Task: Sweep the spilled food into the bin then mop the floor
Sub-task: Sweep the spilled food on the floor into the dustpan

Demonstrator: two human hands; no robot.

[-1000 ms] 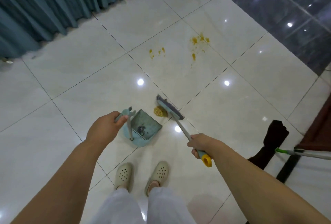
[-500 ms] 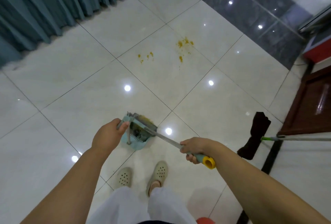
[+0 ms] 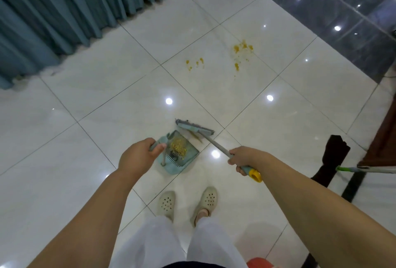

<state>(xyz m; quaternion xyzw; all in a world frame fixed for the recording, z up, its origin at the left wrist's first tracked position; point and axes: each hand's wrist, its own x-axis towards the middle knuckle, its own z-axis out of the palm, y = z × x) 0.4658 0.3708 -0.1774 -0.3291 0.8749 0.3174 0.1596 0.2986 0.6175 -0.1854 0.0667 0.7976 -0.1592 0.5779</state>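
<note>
A light blue dustpan sits on the white tiled floor in front of my feet, with a heap of yellow food inside it. My left hand grips the dustpan's upright handle. My right hand grips the broom handle near its yellow end cap. The broom head rests at the pan's far lip. Yellow food stains stay on the floor further out, a small group and a bigger patch.
A mop with a dark cloth head and a green and white pole lies at the right beside dark wooden furniture. Teal curtains hang along the far left. A red object shows at the bottom edge.
The broom pushed the yellow food heap from the floor into the dustpan, then drew back to the pan's far lip. Both hands kept their hold.
</note>
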